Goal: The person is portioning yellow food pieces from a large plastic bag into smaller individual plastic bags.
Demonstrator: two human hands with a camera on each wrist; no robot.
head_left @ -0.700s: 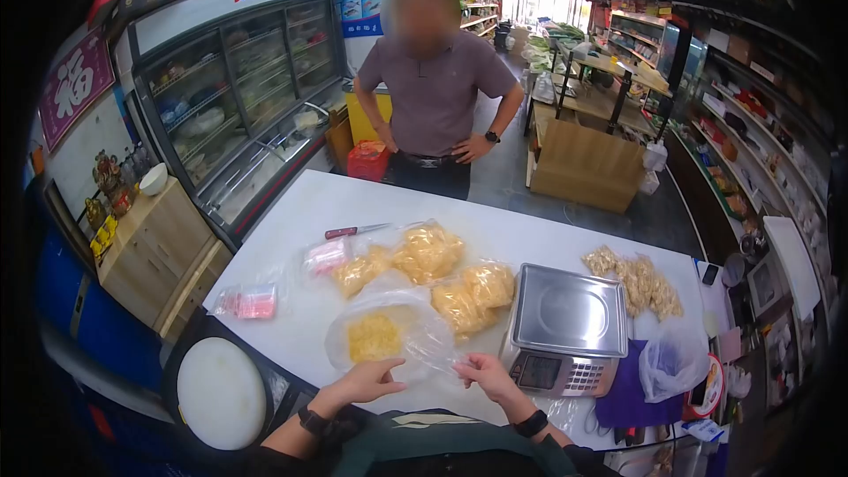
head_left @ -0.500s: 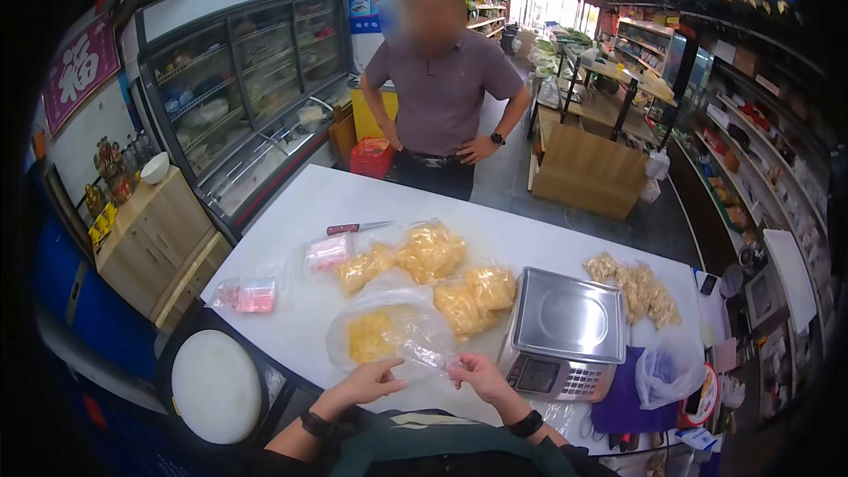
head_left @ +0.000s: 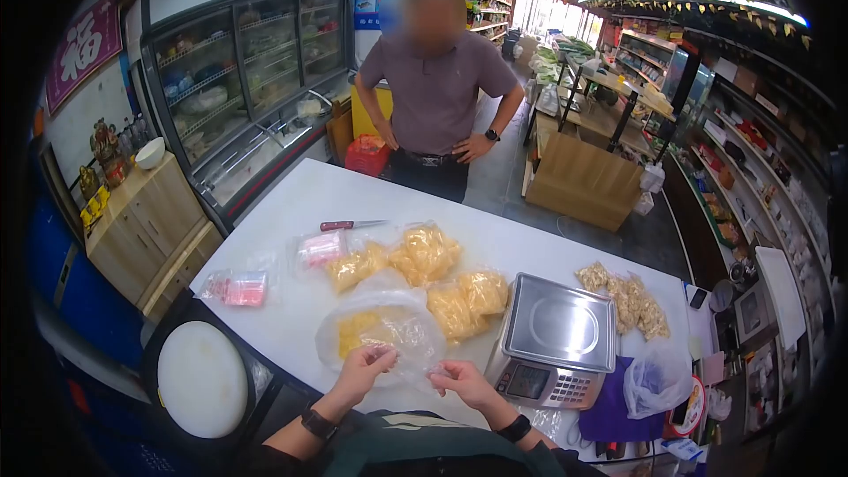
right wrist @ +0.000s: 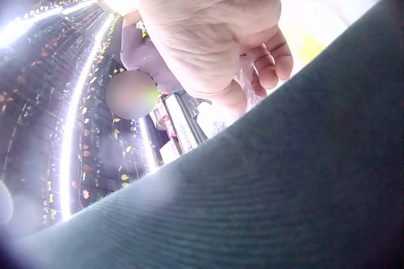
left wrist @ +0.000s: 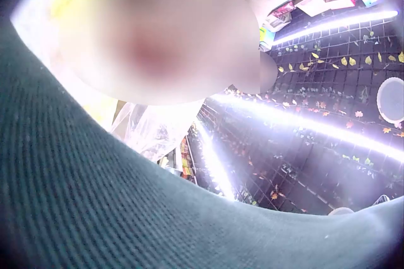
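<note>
Over the front edge of the white table, my left hand and right hand face each other in the head view. A thin clear plastic bag stretches between them, pinched by the fingertips of both. The right wrist view shows the clear plastic between the right thumb and fingers; in the left wrist view the hand is blurred. Just beyond them lies a large translucent bag, its mouth spread, with yellow food pieces inside. Packed bags of yellow food lie against its far side.
A steel-topped scale stands right of my right hand. Behind the bags lie a knife and pink-marked packs of bags. Bags of pale food are at right, near a purple cloth. A person stands opposite.
My left hand has risen slightly, and its fingers have closed from a loose pose onto the clear bag. The right hand has shifted slightly left and keeps its pinch.
</note>
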